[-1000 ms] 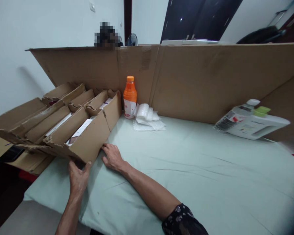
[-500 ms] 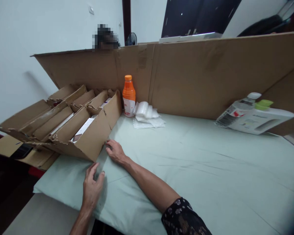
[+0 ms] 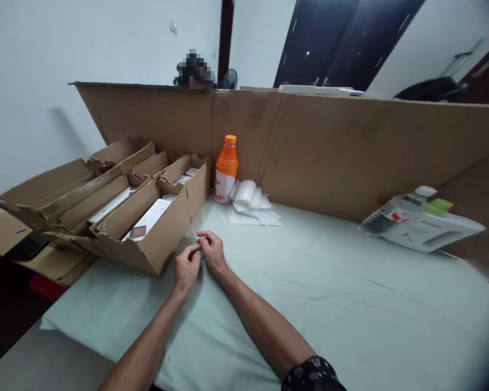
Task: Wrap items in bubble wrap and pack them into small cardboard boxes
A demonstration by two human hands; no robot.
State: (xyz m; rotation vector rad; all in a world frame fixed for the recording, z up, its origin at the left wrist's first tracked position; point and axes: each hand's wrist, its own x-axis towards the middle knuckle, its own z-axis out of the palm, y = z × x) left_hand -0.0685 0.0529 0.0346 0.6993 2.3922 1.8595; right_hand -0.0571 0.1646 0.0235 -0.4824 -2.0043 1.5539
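My left hand (image 3: 186, 270) and my right hand (image 3: 212, 253) meet just above the green cloth, beside the near right corner of a cardboard divider box (image 3: 171, 233). Fingertips of both hands are curled and pinched together at one spot. Whatever lies between them, if anything, is too small to make out. Inside the box's nearest compartment is a white carton (image 3: 149, 218), and a further white and purple carton (image 3: 187, 175) sits behind it.
An orange bottle (image 3: 226, 169) and folded bubble wrap (image 3: 252, 202) stand behind my hands. At the right, a clear bottle (image 3: 391, 214) and a white jug (image 3: 436, 231) lean against a tall cardboard wall (image 3: 350, 152). A person's head (image 3: 193, 70) shows beyond that wall.
My left hand has moved up and to the right, closing the gap to my right hand. Fingers that were apart are now curled together. The view has shifted slightly.
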